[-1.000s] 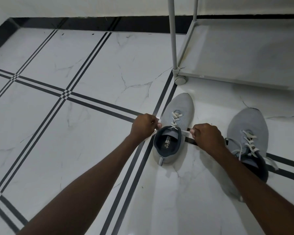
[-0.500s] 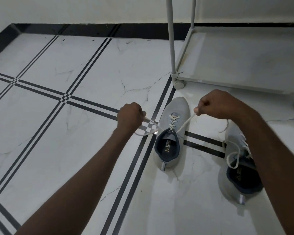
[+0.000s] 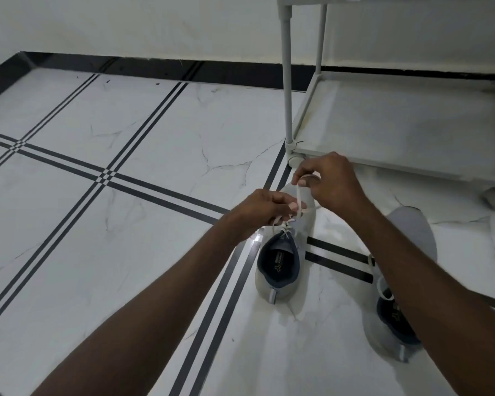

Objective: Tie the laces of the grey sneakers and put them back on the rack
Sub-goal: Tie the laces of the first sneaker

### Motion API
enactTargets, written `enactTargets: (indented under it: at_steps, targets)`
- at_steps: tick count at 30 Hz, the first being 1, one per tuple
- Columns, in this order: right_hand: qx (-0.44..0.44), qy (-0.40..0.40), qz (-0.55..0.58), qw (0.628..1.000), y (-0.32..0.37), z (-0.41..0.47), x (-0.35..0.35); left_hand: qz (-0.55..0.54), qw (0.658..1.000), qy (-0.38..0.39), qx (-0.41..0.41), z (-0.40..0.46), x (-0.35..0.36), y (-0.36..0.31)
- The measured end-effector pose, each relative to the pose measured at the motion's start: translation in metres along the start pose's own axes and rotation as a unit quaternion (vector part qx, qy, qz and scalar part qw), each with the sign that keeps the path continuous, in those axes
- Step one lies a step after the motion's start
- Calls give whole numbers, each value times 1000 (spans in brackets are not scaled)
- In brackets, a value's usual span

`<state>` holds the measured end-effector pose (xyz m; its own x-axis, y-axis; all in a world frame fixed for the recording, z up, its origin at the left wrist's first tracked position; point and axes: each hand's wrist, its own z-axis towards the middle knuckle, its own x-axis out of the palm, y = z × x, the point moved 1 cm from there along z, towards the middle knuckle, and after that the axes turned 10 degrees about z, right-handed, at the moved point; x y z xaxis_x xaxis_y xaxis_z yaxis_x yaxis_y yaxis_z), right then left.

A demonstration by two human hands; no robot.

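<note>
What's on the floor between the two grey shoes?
In the head view, only bare white floor crossed by a double black stripe lies between the left shoe and right shoe.

White marble floor [image 3: 155, 224], black inlay stripes [image 3: 143, 132], black skirting [image 3: 155, 70], plain wall [image 3: 126, 24].

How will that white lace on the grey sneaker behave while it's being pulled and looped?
The lace looks flat and floppy: it bends into a loop between the right hand and left hand, so it probably holds no shape once released. The sneaker looks light and soft, so a firm tug may drag or tip it on the glossy floor.
</note>
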<state>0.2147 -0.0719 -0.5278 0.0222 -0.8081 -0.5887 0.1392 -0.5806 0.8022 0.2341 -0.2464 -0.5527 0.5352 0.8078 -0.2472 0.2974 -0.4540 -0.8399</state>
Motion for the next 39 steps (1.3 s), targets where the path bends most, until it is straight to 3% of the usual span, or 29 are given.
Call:
enactTargets:
  at_steps: [2, 5, 8, 11, 14, 18, 21, 24, 26, 28, 30, 32, 35, 39]
  targets:
    - [6, -13, 4, 1000, -7, -1, 12, 34, 999, 15, -1, 0, -2, 0]
    - [47, -86, 48, 994, -16, -11, 26, 70, 997, -28, -1, 3, -1, 0]
    - [172, -185, 112, 961, -30, -25, 34, 30, 999, -18, 6, 4, -5, -1]
    - [309, -67, 302, 899, -40, -34, 45, 72, 997, 7, 36, 0, -15, -8]
    - [313, 68, 432, 843, -38, -36, 51, 291, 954, -21, 73, 0, -24, -16]
    - [298, 140, 409, 851, -36, -31, 52, 487, 852, -87, 169, 8, -14, -14]
    - [307, 177, 407, 842, -36, -29, 54, 508, 820, -154, 214, 9, 1, -3]
    - [314, 209, 442, 814, -37, -31, 54, 452, 833, -238, 212, 8, 7, 10]
    - [319, 185, 437, 820, -38, -32, 53, 340, 884, -275, 166, 5, 5, 16]
    - [303, 100, 337, 886, -45, -31, 53, 191, 938, -276, 92, 4, -2, 23]
    - [272, -6, 225, 936, -48, -32, 46, 28, 961, -274, 20, 0, -10, 32]
    - [279, -81, 233, 928, -51, -32, 35, -114, 955, -269, -47, -8, -19, 40]
    - [299, -123, 205, 924, -63, -34, 16, -213, 927, -272, -147, -19, -36, 54]
    - [245, -99, -56, 963, -68, -43, -4, -233, 889, -310, -245, -25, -63, 77]
